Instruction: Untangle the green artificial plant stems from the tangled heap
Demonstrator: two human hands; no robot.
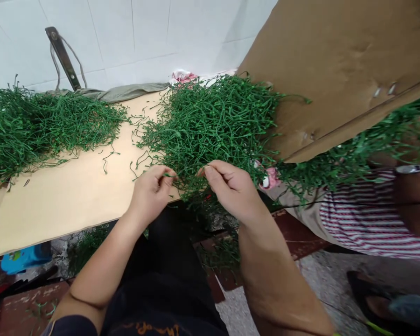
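Observation:
A large heap of thin green stems (217,121) lies on a cardboard-coloured board (91,186). At the heap's near edge, my left hand (154,189) is closed, with a green stem between thumb and fingertips. My right hand (229,186) is closed in a pinch just to its right, against the stems; what its fingertips hold is too small to make out. The hands are a short way apart. A second pile of green stems (49,126) spreads over the board's left end, and a few loose stems lie between the piles.
An upright cardboard sheet (339,70) stands at the right. Beyond it are more stems and a person in a striped garment (371,214). A tiled wall (143,32) runs behind the board. Below left is a blue plastic object (26,258).

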